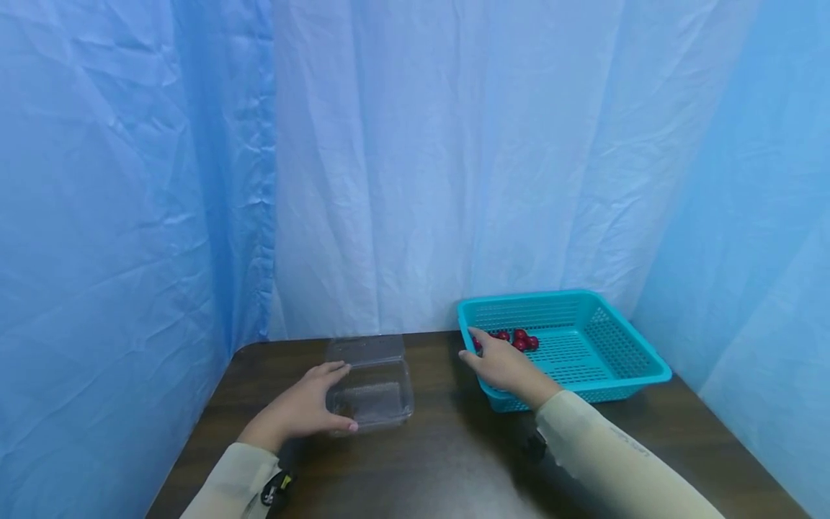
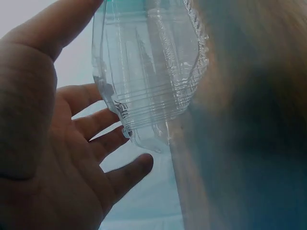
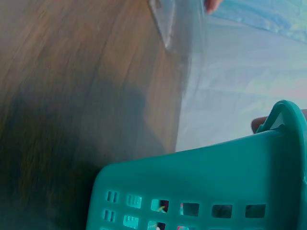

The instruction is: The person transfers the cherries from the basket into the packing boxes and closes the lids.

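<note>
Red fruits [image 1: 519, 344] sitting in one turquoise basket [image 1: 619, 342]

Two bare hands are working over a dark brown tabletop [image 1: 441, 461]. One basket is standing on its right side, one clear plastic box [image 1: 374, 404] on its left, and at least five fruits are showing — the right hand [image 1: 509, 366] may be hiding others.

The fruits are small, round, glossy and deep red, and they are clustering toward the basket's left end, just beside the right hand. The box is lying with its single lid [image 1: 366, 350] folded back toward the pale blue curtain [image 1: 441, 158].

The left hand [image 1: 301, 407] is keeping its grip spread wide around the box's left side, thumb well apart from the fingers; whether skin is touching plastic is hard to tell. The right hand is lying over the basket's left end, thumb and forefinger parted — its other fingers are hiding, so whether that grip is holding anything cannot be told.

The left wrist view is showing the box's ribbed wall and crimped edge, details the head view is blurring. The right wrist view is revealing the basket's squarish holes, with specks of red glinting through, while only the head view is showing the fruits from above.
</note>
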Tool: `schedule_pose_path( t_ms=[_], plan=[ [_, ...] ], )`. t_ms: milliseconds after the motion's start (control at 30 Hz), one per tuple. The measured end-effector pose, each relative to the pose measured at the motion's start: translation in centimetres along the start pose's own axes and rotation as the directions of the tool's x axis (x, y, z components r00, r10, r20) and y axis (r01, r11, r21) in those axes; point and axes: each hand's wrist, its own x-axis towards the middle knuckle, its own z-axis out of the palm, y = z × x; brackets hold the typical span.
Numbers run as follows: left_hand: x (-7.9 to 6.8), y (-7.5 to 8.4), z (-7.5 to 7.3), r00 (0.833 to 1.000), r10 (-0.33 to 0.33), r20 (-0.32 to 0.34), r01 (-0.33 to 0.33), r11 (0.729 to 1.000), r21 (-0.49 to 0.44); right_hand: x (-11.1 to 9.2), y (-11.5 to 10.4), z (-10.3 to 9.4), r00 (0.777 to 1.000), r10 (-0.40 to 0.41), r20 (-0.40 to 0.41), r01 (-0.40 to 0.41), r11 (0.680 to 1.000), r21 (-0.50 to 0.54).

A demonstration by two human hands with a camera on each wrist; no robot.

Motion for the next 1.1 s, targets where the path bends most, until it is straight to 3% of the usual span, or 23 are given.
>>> schedule_pose_path(
  t_ms=[633, 800, 1100],
  plan=[
    [1.5, 3.0, -0.8, 0.994, -0.099, 0.056, 0.096, 0.994, 0.045, -0.4, -1.2, 0.1, 1.000, -0.013, 0.028, 0.013, 1.000, -0.015],
    [1.7, 3.8, -0.6, 0.992, -0.105, 0.064, 0.102, 0.994, 0.043, -0.8, -1.0, -1.8, 0.998, -0.018, 0.059, 0.023, 0.997, -0.077],
    [1.9, 5.0, -0.7, 0.992, -0.122, 0.038, 0.119, 0.989, 0.084, 0.0, -1.2, -7.5, 0.991, -0.044, 0.129, 0.060, 0.991, -0.120]
  ],
)
